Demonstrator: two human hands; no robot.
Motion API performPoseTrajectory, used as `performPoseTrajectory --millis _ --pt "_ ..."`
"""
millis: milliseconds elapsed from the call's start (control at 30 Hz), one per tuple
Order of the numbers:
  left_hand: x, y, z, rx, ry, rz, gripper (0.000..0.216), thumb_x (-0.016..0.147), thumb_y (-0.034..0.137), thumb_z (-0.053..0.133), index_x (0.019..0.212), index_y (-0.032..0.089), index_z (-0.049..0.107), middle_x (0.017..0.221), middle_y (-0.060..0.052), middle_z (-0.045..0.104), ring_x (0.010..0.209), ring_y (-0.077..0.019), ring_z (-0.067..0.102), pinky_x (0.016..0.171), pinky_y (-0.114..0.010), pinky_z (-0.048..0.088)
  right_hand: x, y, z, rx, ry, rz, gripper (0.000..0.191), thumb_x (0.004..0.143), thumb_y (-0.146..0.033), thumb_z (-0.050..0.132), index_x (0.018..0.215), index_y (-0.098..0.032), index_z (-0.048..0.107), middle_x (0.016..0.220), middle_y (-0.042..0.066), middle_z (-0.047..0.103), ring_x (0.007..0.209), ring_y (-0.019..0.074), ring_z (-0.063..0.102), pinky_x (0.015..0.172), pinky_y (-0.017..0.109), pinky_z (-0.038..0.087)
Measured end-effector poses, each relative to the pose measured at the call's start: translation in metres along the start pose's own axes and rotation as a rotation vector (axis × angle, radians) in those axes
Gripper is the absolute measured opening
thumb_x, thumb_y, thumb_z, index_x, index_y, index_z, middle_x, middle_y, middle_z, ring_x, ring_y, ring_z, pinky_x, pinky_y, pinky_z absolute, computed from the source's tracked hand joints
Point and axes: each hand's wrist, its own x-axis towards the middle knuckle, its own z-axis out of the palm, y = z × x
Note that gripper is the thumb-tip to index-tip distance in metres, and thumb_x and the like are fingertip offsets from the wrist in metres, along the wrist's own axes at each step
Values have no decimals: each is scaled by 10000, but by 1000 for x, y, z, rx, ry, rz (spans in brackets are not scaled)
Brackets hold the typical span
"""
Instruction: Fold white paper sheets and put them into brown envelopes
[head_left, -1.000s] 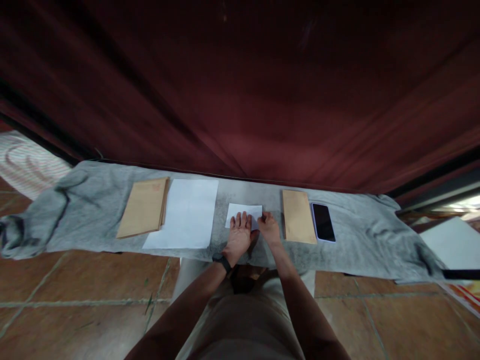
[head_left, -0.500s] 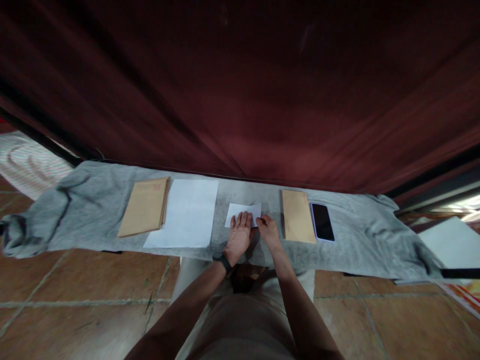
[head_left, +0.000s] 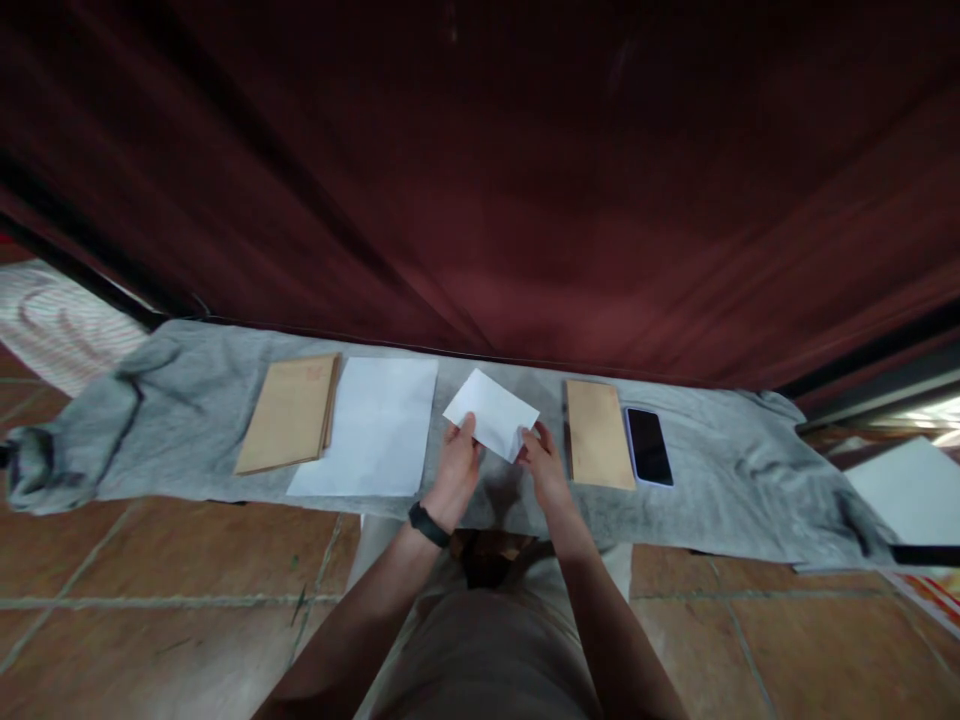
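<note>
Over grey cloth (head_left: 712,460), paper (head_left: 491,408) spans left grip (head_left: 457,468) to right grip (head_left: 545,468).

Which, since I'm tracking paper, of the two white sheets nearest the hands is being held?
The small white sheet, held by the left hand and right hand; the large white sheet lies flat on the grey cloth, touched by neither.

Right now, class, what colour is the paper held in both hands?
White: the held paper shows best in the head view.
</note>
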Motion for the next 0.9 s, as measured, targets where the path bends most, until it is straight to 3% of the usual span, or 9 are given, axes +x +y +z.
performPoseTrajectory --millis 100,233,333,433,567,733,900 --pt "0 -12 -9 -12 4 -99 294 855 399 637 1039 169 634 1048 -116 743 841 -186 719 732 -319 572 4 11 -3 -22 -5 21 398 820 -438 594 1105 -166 650 815 36 714 686 197 660 574 276 514" --pt "8 -22 -29 74 103 -102 331 714 332 751 980 166 641 814 -17 703 640 -133 657 591 -255 510 14 12 -16 -336 16 -115 267 820 -383 560 949 -186 687 752 16 689 697 183 624 644 271 498" --pt "15 -25 -42 290 78 -91 320 712 269 746 998 175 638 649 60 608 509 -108 575 530 -235 454 18 12 -22 -550 52 -194 287 872 -333 500 1030 -193 694 809 33 714 758 195 643 712 281 502" --pt "13 -27 -49 582 -13 -65 331 762 197 696 1086 180 630 612 74 583 490 -119 567 536 -239 433 15 14 -21 -744 99 -216 380 916 -272 447 1228 -177 642 913 69 733 809 217 671 759 311 513" --pt "4 -27 -53 843 -88 18 375 818 167 654 1191 179 614 660 43 624 568 -144 613 600 -258 445 4 16 -16 -959 164 -391 463 957 -227 421 1392 -118 539 1216 184 665 1116 284 628 960 416 492" --pt "2 -24 -58 929 -143 11 372 824 141 642 1194 166 611 694 23 646 602 -155 637 613 -260 455 -11 19 0 -1007 -39 -636 447 1017 -221 378 1435 -143 516 1499 155 507 1399 252 440 1135 438 395" --pt "-5 -22 -67 1067 -158 15 414 841 187 641 1252 170 597 786 -25 706 722 -211 695 671 -299 498 -22 30 14 -1147 -184 -649 453 1037 -279 421 1461 -144 509 1560 148 452 1450 271 394 1182 474 332"
